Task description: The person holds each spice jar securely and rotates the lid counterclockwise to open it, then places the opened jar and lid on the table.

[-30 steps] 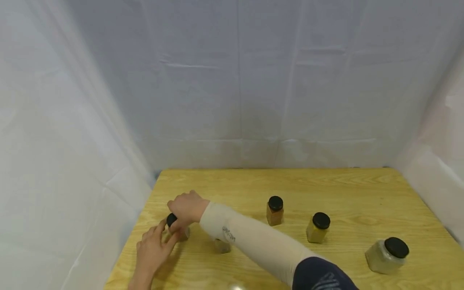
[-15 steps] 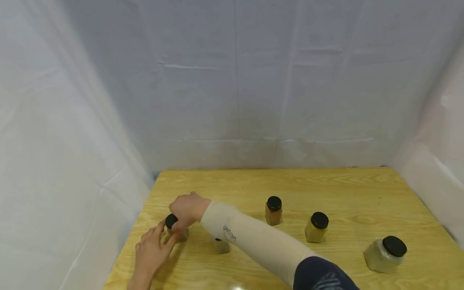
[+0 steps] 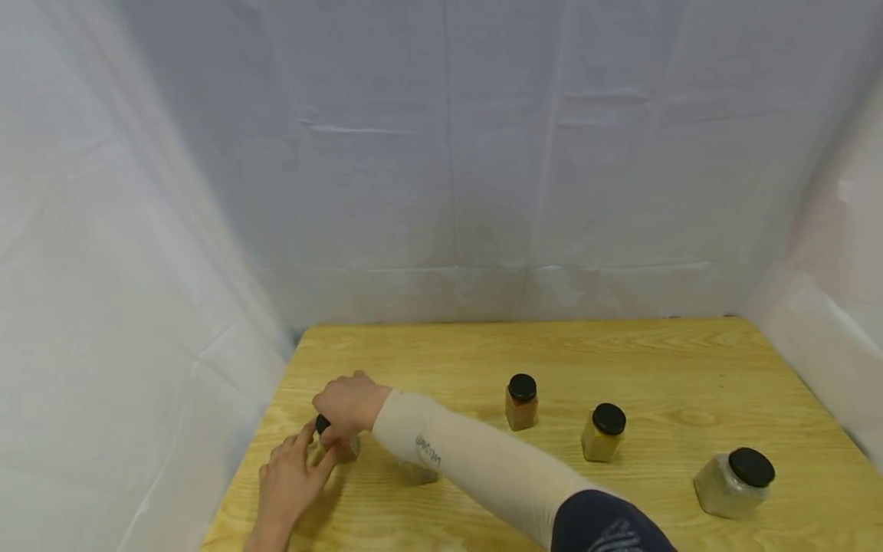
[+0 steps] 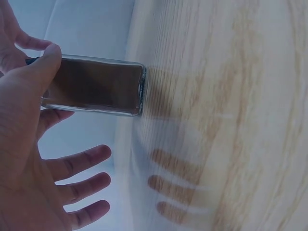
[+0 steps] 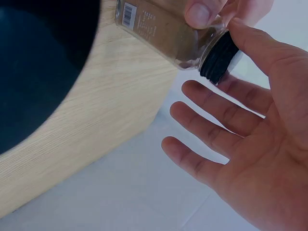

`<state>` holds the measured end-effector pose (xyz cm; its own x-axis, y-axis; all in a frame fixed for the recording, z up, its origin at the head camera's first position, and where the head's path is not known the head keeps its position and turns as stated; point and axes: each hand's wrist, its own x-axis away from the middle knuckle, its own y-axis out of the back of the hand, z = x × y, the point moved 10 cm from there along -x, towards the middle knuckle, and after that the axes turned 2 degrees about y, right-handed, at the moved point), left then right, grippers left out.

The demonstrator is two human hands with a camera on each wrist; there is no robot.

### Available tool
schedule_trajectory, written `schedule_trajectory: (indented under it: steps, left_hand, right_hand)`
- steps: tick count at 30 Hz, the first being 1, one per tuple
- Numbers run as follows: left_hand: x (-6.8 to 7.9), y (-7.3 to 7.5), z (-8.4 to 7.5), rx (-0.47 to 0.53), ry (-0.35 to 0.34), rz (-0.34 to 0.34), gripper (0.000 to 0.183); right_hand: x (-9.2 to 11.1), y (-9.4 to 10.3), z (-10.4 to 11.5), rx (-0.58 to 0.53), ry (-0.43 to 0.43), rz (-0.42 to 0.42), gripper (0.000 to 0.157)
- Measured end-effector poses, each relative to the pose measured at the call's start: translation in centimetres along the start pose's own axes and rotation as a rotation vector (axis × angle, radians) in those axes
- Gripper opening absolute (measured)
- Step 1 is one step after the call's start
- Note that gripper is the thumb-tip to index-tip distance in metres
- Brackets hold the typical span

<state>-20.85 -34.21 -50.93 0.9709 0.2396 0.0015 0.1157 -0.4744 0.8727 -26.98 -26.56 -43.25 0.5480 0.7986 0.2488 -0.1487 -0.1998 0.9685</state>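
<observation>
Right hand (image 3: 348,402): thumb and forefinger pinch the lid, the other fingers spread free; it sits slightly lower and further left than half a second ago.

Lid (image 5: 219,57): black, on the mouth of the brown jar; in the head view less of it shows than a moment ago, the right hand covering more.

Left hand (image 3: 290,475): thumb and forefinger grip the brown jar near its neck, the other three fingers straight and spread; no clear shift here.

Brown jar (image 4: 96,86): between the hands at the left of the desk, apparently upright with its base on the wood; a barcode label (image 5: 129,14) shows on its side.

What the shift suggests: one hand steadies while the other works at the lid — perhaps a small turn, though any turning is too slight to confirm. The lid is on, so nothing looks finished.

Sleeve (image 3: 476,464): pale, crossing the desk; it now hides the lid of the small jar (image 3: 421,474) beneath its line of sight.

Other jars: reddish jar (image 3: 520,414), yellow jar (image 3: 599,446) and wide jar (image 3: 719,489) stand well apart to the right — black-lidded, unmoved.

Desk (image 3: 655,368): wood-grained, with white sheeting (image 3: 448,153) behind.
</observation>
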Motion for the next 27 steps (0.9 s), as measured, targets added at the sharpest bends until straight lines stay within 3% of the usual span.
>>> schedule_trajectory:
  steps: [6,11,21,27]
  left_hand:
    - [-0.1,0.0,0.1,-0.009,-0.002,-0.005,0.076]
    - [-0.1,0.1,0.1,-0.014,0.002,-0.001,0.077]
    - [-0.3,-0.3,0.2,-0.005,0.011,0.016,0.078]
    - [-0.3,-0.3,0.0,0.003,0.012,0.023,0.077]
  right_hand:
    - [0.2,-0.1,-0.8,0.061,-0.039,-0.031,0.046]
    - [0.3,-0.2,-1.1,0.078,-0.050,-0.038,0.041]
    - [0.3,-0.3,-1.0,0.047,-0.043,0.029,0.032]
    - [0.5,-0.3,-0.9,0.036,-0.033,0.048,0.036]
